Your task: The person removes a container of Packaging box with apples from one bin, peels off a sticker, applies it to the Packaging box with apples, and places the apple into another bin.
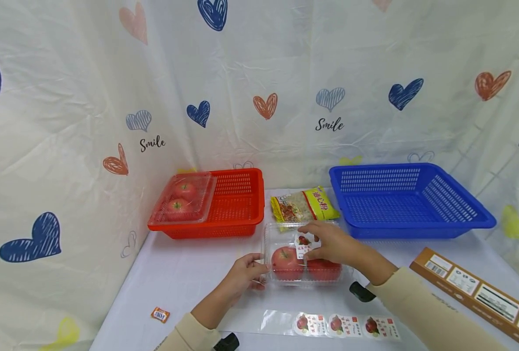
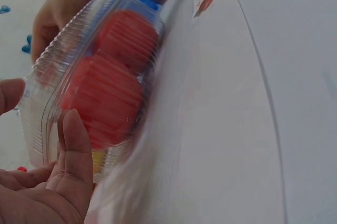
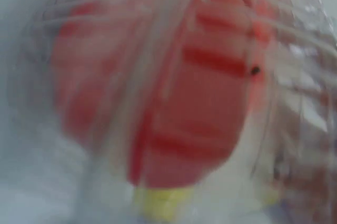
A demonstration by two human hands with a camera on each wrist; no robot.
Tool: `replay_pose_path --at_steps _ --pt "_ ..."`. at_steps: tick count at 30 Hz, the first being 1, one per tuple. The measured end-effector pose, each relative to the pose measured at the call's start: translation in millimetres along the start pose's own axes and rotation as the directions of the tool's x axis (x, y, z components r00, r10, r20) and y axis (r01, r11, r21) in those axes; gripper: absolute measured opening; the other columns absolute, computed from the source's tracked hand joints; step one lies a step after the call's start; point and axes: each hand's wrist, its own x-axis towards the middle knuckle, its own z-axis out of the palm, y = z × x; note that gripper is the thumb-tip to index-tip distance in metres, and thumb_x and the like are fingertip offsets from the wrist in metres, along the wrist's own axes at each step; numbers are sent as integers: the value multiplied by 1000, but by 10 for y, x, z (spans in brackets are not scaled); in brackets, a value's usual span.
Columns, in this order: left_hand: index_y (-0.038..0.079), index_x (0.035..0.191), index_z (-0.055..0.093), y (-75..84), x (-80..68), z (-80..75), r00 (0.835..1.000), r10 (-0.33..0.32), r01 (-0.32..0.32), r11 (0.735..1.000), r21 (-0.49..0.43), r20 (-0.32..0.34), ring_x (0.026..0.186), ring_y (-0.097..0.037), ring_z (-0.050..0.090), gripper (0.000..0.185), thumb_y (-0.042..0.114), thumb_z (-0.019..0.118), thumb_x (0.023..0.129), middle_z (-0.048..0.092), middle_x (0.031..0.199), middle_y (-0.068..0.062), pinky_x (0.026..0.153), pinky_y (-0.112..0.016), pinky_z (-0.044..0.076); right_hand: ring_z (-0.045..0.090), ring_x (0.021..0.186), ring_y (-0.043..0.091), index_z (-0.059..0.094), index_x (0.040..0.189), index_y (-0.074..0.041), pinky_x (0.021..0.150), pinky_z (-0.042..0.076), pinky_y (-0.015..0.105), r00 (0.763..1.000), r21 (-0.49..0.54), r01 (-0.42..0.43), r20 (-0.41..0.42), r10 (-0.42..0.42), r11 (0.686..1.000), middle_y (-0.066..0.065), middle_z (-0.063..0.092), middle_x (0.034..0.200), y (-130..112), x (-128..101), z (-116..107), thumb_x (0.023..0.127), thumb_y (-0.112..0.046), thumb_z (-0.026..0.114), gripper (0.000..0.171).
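A clear plastic box (image 1: 278, 237) with two red tomatoes (image 1: 286, 263) inside lies on the white table. My left hand (image 1: 254, 268) grips the box's left end; in the left wrist view the thumb and fingers of that hand (image 2: 42, 124) clasp the ribbed box (image 2: 79, 55). My right hand (image 1: 317, 241) rests on the lid, its fingers on a white sticker (image 1: 302, 247) with a tomato picture. The right wrist view is a blurred close-up of a tomato (image 3: 174, 87) through the plastic, and the hand itself is hidden there.
A strip of tomato stickers (image 1: 342, 325) lies near the front edge. Behind stand a red basket (image 1: 241, 204) holding another tomato box (image 1: 182, 199), a yellow packet (image 1: 304, 204) and a blue basket (image 1: 406, 202). A long brown carton (image 1: 478, 295) lies right; a small orange sachet (image 1: 160, 314) lies left.
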Motion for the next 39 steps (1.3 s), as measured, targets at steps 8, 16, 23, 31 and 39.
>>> replay_pose_path --at_steps 8,16,23,31,39 --pt "-3 135 46 -2 -11 20 1000 23 -23 1000 3 0 73 -20 61 59 22 71 88 61 94 -12 69 -36 58 53 119 33 54 137 -13 97 45 53 998 -113 12 -65 -19 993 7 51 134 -35 64 77 76 -53 78 77" --pt "-3 134 48 3 -6 32 1000 18 -18 1000 -7 -5 70 -18 60 57 21 72 88 61 90 -9 68 -35 58 58 83 15 59 132 -15 75 54 36 980 -167 88 -162 -115 982 0 53 111 2 74 169 84 -45 73 59" --pt "-1 136 47 11 -24 23 1000 23 -23 1000 1 -7 72 -19 60 57 23 70 90 60 93 -10 69 -36 58 51 67 11 74 108 -19 59 46 24 914 -195 276 -250 -320 941 0 46 103 60 23 191 87 -23 75 22" --pt "-2 136 46 12 -36 5 1000 30 -30 999 -9 -1 73 -19 61 58 23 70 90 61 94 -11 69 -36 58 49 80 13 71 121 -20 65 47 24 931 -317 270 -154 -330 909 -2 46 102 68 10 196 92 -29 69 31" --pt "-2 136 47 -23 -10 0 999 37 -37 999 -35 7 73 -19 61 58 23 71 89 60 93 -10 70 -36 58 47 79 14 71 118 -10 65 46 26 939 -354 235 -158 -305 905 -1 47 96 55 -61 137 92 -32 67 34"
